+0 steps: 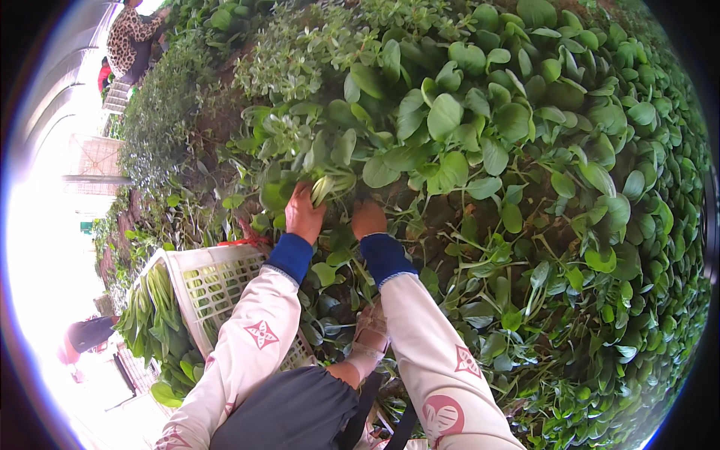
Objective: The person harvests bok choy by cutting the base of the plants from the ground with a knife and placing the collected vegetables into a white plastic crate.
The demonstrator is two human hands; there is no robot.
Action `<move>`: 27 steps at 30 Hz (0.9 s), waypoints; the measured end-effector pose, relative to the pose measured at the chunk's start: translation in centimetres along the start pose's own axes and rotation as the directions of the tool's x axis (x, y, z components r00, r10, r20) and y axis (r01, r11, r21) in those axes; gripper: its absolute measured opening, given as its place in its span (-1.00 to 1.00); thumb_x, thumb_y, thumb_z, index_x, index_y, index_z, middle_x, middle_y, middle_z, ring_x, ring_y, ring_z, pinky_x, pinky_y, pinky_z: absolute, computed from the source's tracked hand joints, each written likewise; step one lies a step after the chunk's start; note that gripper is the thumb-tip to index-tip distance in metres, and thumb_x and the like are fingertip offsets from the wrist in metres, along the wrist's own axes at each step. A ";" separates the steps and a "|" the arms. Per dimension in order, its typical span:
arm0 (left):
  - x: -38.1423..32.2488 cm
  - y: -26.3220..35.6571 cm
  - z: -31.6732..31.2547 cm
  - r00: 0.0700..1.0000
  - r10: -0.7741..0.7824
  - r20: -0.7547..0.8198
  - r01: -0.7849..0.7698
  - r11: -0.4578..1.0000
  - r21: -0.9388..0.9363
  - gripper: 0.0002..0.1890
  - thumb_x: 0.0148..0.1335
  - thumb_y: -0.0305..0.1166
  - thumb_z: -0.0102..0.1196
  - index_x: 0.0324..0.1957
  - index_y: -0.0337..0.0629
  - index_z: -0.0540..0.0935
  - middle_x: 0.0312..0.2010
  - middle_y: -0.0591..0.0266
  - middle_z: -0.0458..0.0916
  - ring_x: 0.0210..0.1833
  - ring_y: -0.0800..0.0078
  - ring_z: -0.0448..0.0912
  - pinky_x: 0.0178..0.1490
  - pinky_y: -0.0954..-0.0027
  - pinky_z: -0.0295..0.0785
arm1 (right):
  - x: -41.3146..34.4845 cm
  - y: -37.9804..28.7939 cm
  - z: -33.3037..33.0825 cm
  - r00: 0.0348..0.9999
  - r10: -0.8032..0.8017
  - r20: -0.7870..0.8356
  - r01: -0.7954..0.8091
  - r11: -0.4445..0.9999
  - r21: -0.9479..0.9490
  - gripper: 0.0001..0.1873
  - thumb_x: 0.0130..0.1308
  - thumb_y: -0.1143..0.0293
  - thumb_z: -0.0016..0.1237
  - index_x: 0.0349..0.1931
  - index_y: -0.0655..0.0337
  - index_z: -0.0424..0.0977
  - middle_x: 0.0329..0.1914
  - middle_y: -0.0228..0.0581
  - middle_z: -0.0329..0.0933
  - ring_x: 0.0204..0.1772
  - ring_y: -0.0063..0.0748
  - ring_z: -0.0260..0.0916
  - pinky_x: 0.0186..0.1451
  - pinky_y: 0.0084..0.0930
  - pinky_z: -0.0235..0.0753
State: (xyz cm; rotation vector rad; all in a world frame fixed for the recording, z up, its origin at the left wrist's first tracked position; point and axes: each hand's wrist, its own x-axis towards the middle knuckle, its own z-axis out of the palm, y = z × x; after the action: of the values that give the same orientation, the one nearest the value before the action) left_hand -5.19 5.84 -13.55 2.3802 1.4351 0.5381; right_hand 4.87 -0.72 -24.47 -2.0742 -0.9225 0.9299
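Note:
My left hand [305, 210] grips a small bunch of leafy greens by its pale stems [326, 188], the leaves pointing away from me. Close beside it, my right hand [369, 218] reaches down to the soil among the plants; its fingertips are hidden, so I cannot tell what they hold. Broad-leaved green plants [444, 118] stand just beyond both hands. To the left of my left forearm, a white plastic crate [219, 275] sits tilted in view, packed with harvested greens [157, 315] laid stems together.
A red tie [247, 242] is at the crate's far rim. My sandalled foot [369, 332] rests between my arms. Dense leafy rows [619, 197] spread to the right, low weeds [304, 50] ahead. A person in a leopard-print top [126, 39] crouches at the far left near another crate [116, 95].

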 end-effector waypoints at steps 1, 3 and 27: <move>0.1 0.3 0.0 0.999 -0.047 0.025 0.049 0.997 -0.058 -0.70 -0.01 -0.52 0.21 -0.16 -0.33 0.57 -0.13 0.04 0.55 -0.12 -0.04 0.54 -0.06 0.17 0.46 | 0.4 0.7 -0.3 0.998 -0.057 0.017 0.057 0.998 -0.003 -0.70 0.37 0.19 -0.16 -0.25 0.29 0.45 -0.30 0.24 0.55 -0.22 0.22 0.53 -0.18 0.02 0.50; -0.4 0.7 -0.1 0.986 -0.142 0.088 0.155 0.974 -0.165 -0.72 0.04 -0.49 0.19 -0.16 -0.35 0.57 -0.17 -0.01 0.55 -0.14 -0.07 0.54 -0.06 0.19 0.45 | 0.9 2.7 -1.4 0.984 -0.166 0.061 0.167 0.986 -0.008 -0.69 0.37 0.18 -0.17 -0.23 0.27 0.47 -0.34 0.19 0.56 -0.30 0.14 0.54 -0.23 -0.01 0.50; -4.8 16.7 -7.1 0.874 0.352 0.335 -0.177 0.873 -0.455 -0.54 0.11 -0.50 0.24 0.11 -0.28 0.54 0.14 -0.01 0.49 0.16 0.16 0.50 0.22 0.27 0.38 | -13.2 2.0 -24.2 0.995 0.073 0.070 -0.101 0.675 0.731 -0.71 0.20 0.33 0.21 -0.18 0.29 0.48 -0.43 -0.58 0.40 -0.39 -0.77 0.24 -0.35 -0.74 0.29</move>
State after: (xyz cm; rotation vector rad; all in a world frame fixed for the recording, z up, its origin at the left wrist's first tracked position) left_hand 2.37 -5.44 -0.66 2.1812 0.7220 0.3321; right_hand 18.51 -19.32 -9.19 -1.3969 -0.3444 1.1526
